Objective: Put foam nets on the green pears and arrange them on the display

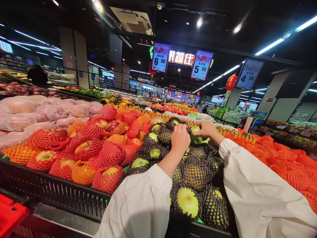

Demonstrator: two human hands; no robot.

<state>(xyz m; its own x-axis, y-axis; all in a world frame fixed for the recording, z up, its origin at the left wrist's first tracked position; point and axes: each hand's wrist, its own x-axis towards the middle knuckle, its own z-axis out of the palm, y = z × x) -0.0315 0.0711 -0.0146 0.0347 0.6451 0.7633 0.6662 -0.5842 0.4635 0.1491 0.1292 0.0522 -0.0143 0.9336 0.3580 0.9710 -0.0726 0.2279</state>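
Note:
Both my arms, in loose white sleeves, reach over a bin of green apples, most of them in black foam nets. My left hand (180,140) is closed, its fingers curled over a black foam net (189,131) at the far part of the pile; how much of an apple is inside is hidden. Just right of it, my right hand (208,129) has its thumb and fingers closed at the side of a bare-looking green apple (195,130). Nearer me lie a netted green apple (187,201) with its top showing and another apple fully netted (215,208).
Red apples (90,148) in red and orange nets fill the black crate (61,195) on the left. Pink-wrapped fruit (53,112) lies beyond them. Red-netted fruit (279,158) is on the right. Price signs (201,65) hang overhead. A person (37,76) stands far left.

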